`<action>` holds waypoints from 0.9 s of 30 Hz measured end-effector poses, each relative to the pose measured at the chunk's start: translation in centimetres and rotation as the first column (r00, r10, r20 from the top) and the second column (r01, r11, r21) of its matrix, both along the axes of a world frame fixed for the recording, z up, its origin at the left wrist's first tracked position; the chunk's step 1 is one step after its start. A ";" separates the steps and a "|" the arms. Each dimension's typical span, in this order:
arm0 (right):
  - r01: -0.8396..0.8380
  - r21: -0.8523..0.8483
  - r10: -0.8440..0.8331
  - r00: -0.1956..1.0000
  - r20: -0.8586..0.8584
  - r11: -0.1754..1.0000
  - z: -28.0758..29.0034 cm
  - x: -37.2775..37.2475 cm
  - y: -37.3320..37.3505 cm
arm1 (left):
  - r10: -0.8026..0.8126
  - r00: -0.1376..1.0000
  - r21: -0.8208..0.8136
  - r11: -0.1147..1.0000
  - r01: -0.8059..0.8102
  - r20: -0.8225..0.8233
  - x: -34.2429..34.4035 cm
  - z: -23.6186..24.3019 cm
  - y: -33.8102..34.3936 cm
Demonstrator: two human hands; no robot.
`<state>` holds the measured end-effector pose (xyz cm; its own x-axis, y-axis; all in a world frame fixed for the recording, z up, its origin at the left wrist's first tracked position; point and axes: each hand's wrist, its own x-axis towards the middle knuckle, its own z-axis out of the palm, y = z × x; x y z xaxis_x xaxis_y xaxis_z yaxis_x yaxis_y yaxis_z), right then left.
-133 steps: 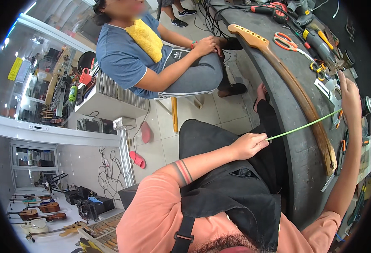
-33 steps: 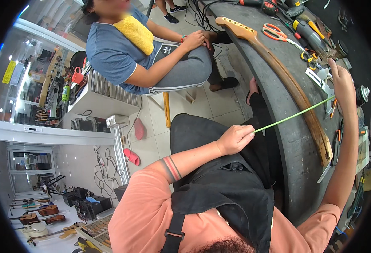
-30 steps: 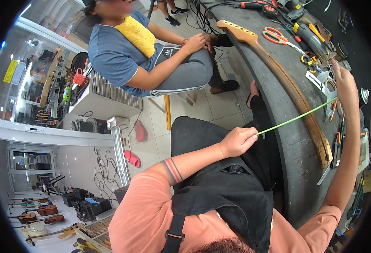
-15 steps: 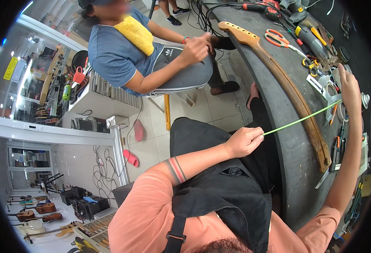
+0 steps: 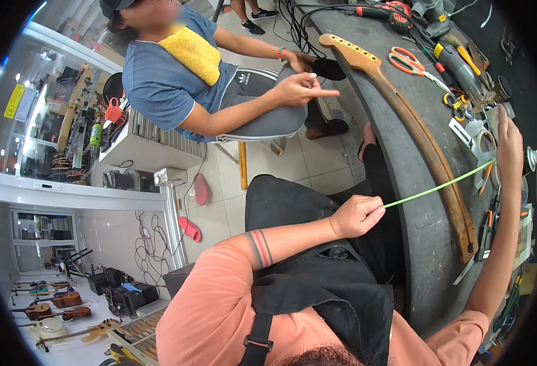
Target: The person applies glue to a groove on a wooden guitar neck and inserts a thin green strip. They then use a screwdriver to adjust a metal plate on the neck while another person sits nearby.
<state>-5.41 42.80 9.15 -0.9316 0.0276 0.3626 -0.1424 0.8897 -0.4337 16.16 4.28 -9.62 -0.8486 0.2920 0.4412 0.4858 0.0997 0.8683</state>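
My left hand (image 5: 358, 216) is closed round the near end of a thin green rod (image 5: 434, 190). The rod crosses above a brown wooden guitar neck (image 5: 413, 122) lying lengthwise on the dark workbench. At the rod's other end is my right hand (image 5: 509, 145), fingers long and straight together. The rod meets its palm side, and the thumb is hidden. Tuner holes line the neck's far headstock (image 5: 350, 52); its near end lies by a metal ruler (image 5: 463, 271).
Orange-handled scissors (image 5: 410, 61), yellow scissors (image 5: 456, 107), a red power tool (image 5: 396, 15) and several hand tools crowd the bench's right side. A seated person (image 5: 177, 79) with a yellow towel is across from me. Pink slippers (image 5: 189, 229) lie on the tiled floor.
Both my hands and the green rod have shifted slightly toward me. The seated person's hands have parted and lowered, one finger now pointing toward the bench.
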 end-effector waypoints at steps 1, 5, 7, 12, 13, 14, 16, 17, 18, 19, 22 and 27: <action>0.019 -0.015 -0.019 1.000 -0.022 1.000 -0.7 -0.2 0.5 | -0.014 1.000 0.003 1.000 0.014 -0.012 -0.2 -0.1 0.0; 0.040 -0.055 -0.039 0.999 0.028 0.998 -0.8 -0.2 0.3 | -0.035 0.999 0.017 0.999 0.035 -0.029 -0.8 -0.8 -0.1; 0.039 -0.097 -0.037 0.999 0.025 0.994 0.2 0.4 -1.7 | -0.043 0.999 0.025 0.999 0.044 -0.013 -0.9 -0.7 -0.2; 0.044 -0.083 -0.049 0.997 -0.056 0.996 -0.9 -0.2 0.0 | -0.078 0.997 0.045 0.996 0.079 -0.019 -1.2 -1.4 -0.1; 0.039 -0.061 -0.042 0.997 -0.057 0.997 -1.1 -0.1 -0.2 | -0.075 0.997 0.053 0.996 0.076 -0.017 -1.1 -1.2 -0.1; 0.026 -0.055 -0.028 0.999 -0.036 0.998 -1.0 0.1 -0.1 | -0.071 0.997 0.062 0.996 0.072 -0.016 -1.1 -1.0 0.0; -0.002 -0.041 0.002 1.000 -0.004 0.999 -0.1 0.3 0.0 | -0.073 0.997 0.063 0.995 0.073 -0.011 -1.1 -0.7 -0.1; 0.074 -0.032 -0.073 0.997 0.021 0.997 0.1 0.8 -1.4 | -0.073 0.997 0.055 0.996 0.073 -0.010 -1.1 -0.6 -0.2; 0.148 -0.023 -0.147 0.988 0.046 0.989 0.3 1.3 -2.8 | -0.072 0.997 0.047 0.996 0.072 -0.008 -1.2 -0.6 -0.3; 0.072 -0.084 -0.071 0.997 0.012 0.994 0.3 1.2 -2.6 | -0.079 0.997 0.040 0.996 0.079 0.007 -0.8 -0.7 -0.5; 0.060 -0.068 -0.057 0.998 0.039 0.996 0.9 2.0 -1.9 | -0.091 0.995 0.061 0.994 0.093 -0.032 -1.2 -1.2 -0.1; 0.097 -0.005 -0.097 0.993 -0.070 0.995 1.2 2.5 -3.3 | -0.094 0.995 0.010 0.996 0.093 0.027 -0.5 -0.5 -0.5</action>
